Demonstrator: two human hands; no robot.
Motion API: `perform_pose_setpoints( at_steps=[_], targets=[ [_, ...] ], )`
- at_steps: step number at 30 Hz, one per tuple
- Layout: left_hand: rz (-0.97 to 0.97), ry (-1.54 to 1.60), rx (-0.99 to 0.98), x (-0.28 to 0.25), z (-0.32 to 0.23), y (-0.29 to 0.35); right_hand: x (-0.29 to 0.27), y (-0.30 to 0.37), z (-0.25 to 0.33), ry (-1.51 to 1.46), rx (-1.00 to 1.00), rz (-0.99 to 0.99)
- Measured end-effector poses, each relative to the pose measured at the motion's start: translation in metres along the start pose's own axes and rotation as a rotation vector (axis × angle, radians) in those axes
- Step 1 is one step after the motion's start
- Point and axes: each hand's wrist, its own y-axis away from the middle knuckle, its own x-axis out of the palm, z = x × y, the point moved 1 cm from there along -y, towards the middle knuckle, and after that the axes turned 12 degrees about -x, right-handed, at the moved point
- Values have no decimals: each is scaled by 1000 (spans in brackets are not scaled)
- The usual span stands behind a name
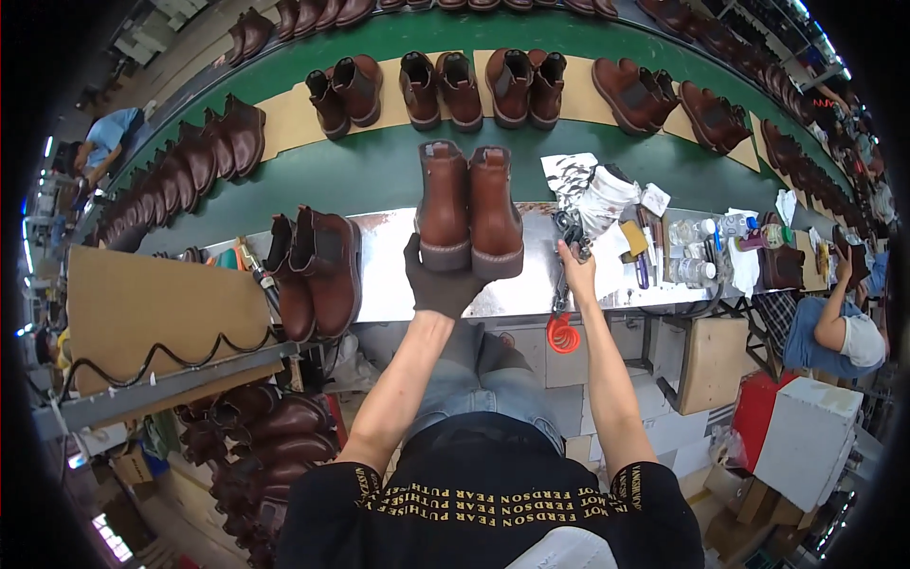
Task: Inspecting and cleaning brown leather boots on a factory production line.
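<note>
Left hand [438, 282] – gloved, grip closed under a pair of brown boots [470, 211]. Right hand [575, 270] – grip closed on a metal tool [569, 230] above the surface [384, 275].

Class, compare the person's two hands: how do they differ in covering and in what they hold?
The left hand wears a dark glove; the right hand is bare. The left hand holds a pair of brown boots by the heels; the right hand grips a metal tool. Both are raised over the steel bench.

Dark glove on left hand [441, 283], black printed tee, jeans
</note>
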Motion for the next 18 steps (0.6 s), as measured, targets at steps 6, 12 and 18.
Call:
perform_pose_setpoints(
  at_steps=[6,12,18],
  targets=[
    [-134,-262,180,16,2,-4,-22,26,83,-174,42,77],
    [-22,166,14,33,5,-10,-79,80,225,-130,-88,227],
    [-15,103,31,19,2,-22,-71,86,275,147,-306,367]
  ],
)
